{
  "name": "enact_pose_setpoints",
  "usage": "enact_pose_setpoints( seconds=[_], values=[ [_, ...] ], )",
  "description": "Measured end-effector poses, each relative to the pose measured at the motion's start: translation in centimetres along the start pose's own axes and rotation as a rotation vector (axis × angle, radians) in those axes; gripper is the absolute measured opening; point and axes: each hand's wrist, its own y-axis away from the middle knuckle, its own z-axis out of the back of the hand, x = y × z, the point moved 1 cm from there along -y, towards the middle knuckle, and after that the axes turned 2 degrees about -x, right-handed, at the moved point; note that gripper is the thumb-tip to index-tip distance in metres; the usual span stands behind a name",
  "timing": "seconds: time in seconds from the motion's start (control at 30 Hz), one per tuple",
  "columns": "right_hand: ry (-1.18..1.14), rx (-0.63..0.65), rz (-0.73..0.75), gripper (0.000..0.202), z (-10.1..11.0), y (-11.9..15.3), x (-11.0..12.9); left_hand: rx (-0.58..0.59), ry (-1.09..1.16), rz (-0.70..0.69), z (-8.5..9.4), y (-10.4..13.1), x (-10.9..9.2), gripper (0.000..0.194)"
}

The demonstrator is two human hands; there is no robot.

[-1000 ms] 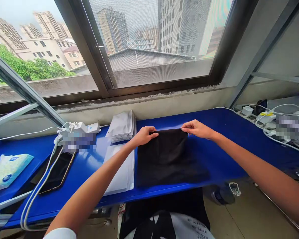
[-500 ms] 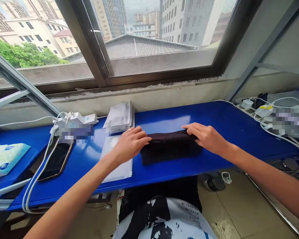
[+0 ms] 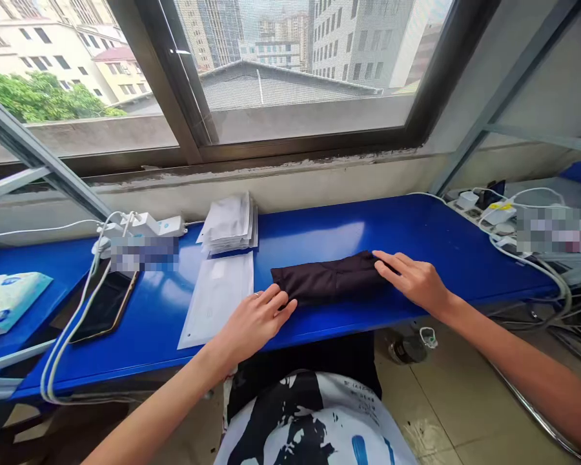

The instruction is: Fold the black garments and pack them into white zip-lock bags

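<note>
A folded piece of black cloth (image 3: 332,278), like a garment rolled into a long strip, lies on the blue table in front of me. My left hand (image 3: 259,320) is at its near left corner, fingers bent and thumb close to them, closed on the edge. Resting against the cloth's right end is my right hand (image 3: 411,278), its fingers stretched out and slightly apart. A flat translucent zip bag (image 3: 217,300) lies left of the cloth, partly behind my left hand. Behind that bag, a stack of similar bags (image 3: 228,223) sits near the wall.
The blue table (image 3: 310,232) runs below a window. On the left are a phone (image 3: 104,303), white chargers with cables (image 3: 142,224) and a tissue pack (image 3: 10,300). A power strip with plugs (image 3: 498,213) lies at the right. Metal frame bars (image 3: 484,135) slope on both sides.
The cloth's raised far edge has come down and it lies flatter. My left hand has moved from the far edge to the near left corner. My right hand's fingers have straightened.
</note>
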Motion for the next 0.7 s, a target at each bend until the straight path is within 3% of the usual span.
enact_pose_setpoints(
  seconds=[0.2, 0.33, 0.43, 0.53, 0.63, 0.7],
  values=[
    [-0.44, -0.077, -0.183, 0.048, 0.3, -1.2, -0.6, -0.255, 0.385, 0.28, 0.2, -0.6, 2.5, 0.019],
    [-0.566, -0.053, -0.168, 0.054, 0.6, -0.2, -0.6, -0.29, 0.553, 0.289, -0.3, -0.4, 2.7, 0.017],
    [-0.585, 0.038, -0.158, 0.051, 0.1, 1.5, -0.8, -0.233, 0.53, 0.238, -1.3, 0.5, 1.7, 0.02],
    [-0.524, 0.094, -0.275, 0.05, -0.4, 2.3, -0.8, -0.177, 0.429, 0.195, -1.7, 0.8, 0.5, 0.022],
    [-0.406, 0.013, -0.336, 0.05, -0.2, 1.6, 0.2, -0.191, 0.285, 0.194, -1.2, -0.1, -0.9, 0.018],
    [-0.407, -0.016, -0.223, 0.05, 0.0, 0.7, 1.3, -0.199, 0.213, 0.211, -0.8, -1.2, -1.9, 0.017]
  ],
)
